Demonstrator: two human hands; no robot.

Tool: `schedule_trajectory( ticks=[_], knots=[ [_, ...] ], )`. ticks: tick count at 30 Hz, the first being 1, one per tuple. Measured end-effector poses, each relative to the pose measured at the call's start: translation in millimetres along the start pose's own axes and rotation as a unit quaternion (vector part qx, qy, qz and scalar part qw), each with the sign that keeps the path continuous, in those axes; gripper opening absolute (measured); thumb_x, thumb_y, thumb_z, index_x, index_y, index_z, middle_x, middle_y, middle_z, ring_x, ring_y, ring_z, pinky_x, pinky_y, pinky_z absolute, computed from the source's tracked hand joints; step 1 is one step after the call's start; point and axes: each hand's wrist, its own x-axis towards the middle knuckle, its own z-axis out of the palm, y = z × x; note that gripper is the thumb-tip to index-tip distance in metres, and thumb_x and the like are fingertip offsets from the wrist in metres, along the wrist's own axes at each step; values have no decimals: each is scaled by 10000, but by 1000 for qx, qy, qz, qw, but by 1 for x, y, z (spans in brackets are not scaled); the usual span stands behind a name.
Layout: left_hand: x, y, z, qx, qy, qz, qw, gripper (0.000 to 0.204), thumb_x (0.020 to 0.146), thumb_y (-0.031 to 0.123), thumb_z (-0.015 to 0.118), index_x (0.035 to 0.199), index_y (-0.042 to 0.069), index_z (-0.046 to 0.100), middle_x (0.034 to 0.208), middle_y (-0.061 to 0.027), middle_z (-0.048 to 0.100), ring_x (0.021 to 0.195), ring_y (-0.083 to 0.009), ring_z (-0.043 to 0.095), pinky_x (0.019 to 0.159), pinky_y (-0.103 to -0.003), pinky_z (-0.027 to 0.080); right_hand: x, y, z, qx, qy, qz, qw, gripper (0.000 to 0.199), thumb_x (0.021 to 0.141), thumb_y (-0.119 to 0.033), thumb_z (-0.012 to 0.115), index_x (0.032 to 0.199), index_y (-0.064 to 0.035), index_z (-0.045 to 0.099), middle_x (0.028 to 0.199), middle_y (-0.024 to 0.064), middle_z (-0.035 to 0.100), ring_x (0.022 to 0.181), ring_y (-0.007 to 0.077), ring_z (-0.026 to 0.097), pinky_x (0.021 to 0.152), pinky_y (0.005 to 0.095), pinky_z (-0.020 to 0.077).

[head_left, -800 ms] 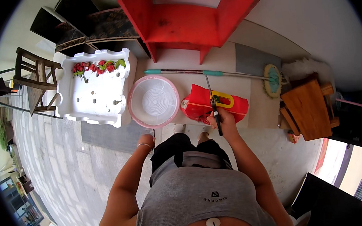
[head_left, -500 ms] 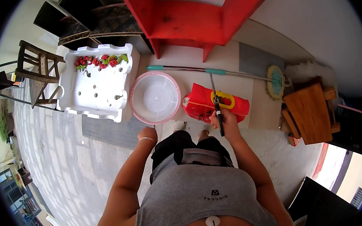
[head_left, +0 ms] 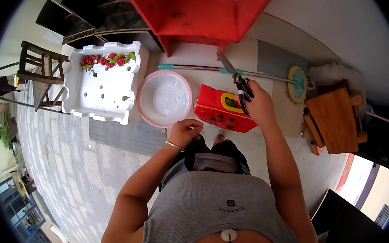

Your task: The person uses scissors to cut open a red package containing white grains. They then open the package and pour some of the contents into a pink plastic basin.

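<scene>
My right hand (head_left: 261,106) grips scissors (head_left: 235,76) by their black handles, the blades pointing up and away from me. Just under them stands a red bag (head_left: 218,109) with a yellow patch and dark print on its side. Left of that bag, my left hand (head_left: 186,132) hovers near its lower corner, wearing a bangle. Its fingers curl in toward the thumb, and I see nothing between them. A white colander (head_left: 166,99) with a pink rim sits on the floor beyond my left hand.
A white foam box (head_left: 105,89) with red and green peppers (head_left: 112,60) along its far side is at left. Behind the bag lie a mop (head_left: 199,68) and a red shelf (head_left: 200,20). Wooden stools (head_left: 333,119) (head_left: 44,71) stand right and far left.
The scissors rise from the bag's side and swing to point up and left. My left hand moves up and right toward the bag. The bag sits more upright, its printed side showing.
</scene>
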Motion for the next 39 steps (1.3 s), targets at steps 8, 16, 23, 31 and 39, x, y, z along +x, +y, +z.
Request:
schedule_trajectory(
  ticks=[8,16,23,31,39],
  knots=[
    [35,37,26,-251,64,-144,955,302,891,285,671,945,-9,631,868,-132,703,592,-148,624,450,-251,428,28,7,24,135,-199,2,971,330,719,-183,785,905,-1,582,753,123,623,710,262,608,664,370,470],
    [40,41,24,-468,64,-139,870,213,900,130,606,1014,-49,622,967,-176,688,773,-240,676,690,-320,540,-37,-1,35,217,-281,63,933,358,773,-88,760,1079,3,598,928,45,661,810,108,607,757,256,498],
    [50,-4,23,-325,68,-41,942,180,846,-44,597,1016,-53,652,971,-135,696,852,-222,682,795,-332,553,-67,31,15,416,-60,153,894,235,807,-7,693,998,14,559,950,105,690,827,131,639,772,274,521],
    [57,-14,24,-106,144,48,983,182,816,84,720,933,-38,655,788,-71,667,667,-150,604,627,-299,487,-85,86,-17,295,67,209,930,182,818,15,681,952,16,558,914,92,679,798,119,626,746,256,504],
    [44,49,15,371,165,385,829,339,602,83,808,896,25,651,855,-104,598,768,-287,565,686,-397,481,-56,58,-22,283,50,201,936,249,776,-122,758,920,13,607,813,103,671,699,151,616,660,299,485]
  ],
)
